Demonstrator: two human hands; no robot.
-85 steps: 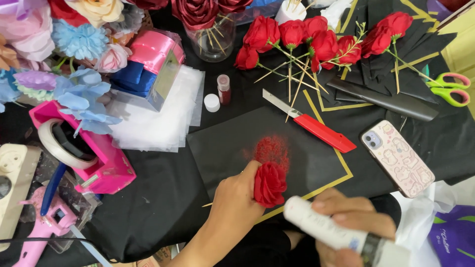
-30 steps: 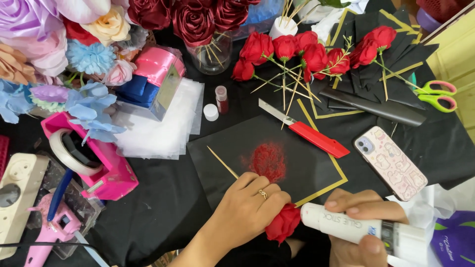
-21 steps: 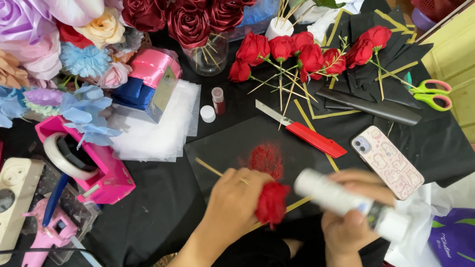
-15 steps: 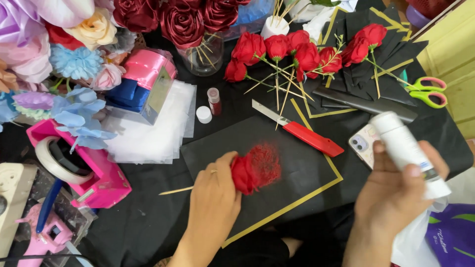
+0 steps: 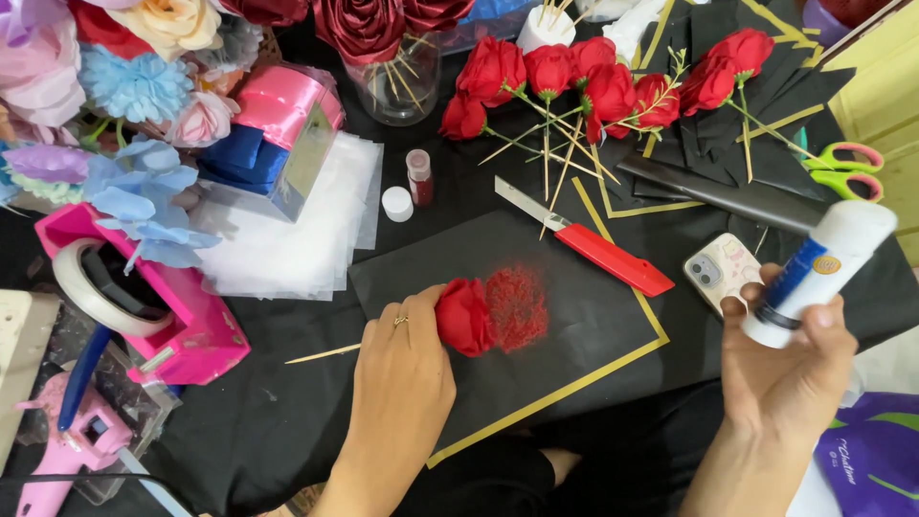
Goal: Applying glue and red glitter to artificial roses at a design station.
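On the black sheet (image 5: 574,316), your left hand (image 5: 402,378) has its fingers clamped on the red rose (image 5: 464,316), pressing it into red glitter (image 5: 517,306) (to coat it); your right hand (image 5: 780,359) grips the glue bottle (image 5: 823,268) aside.

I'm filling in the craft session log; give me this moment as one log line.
left hand: presses red rose on stick into red glitter patch | right hand: holds white glue bottle raised | surface: black sheet
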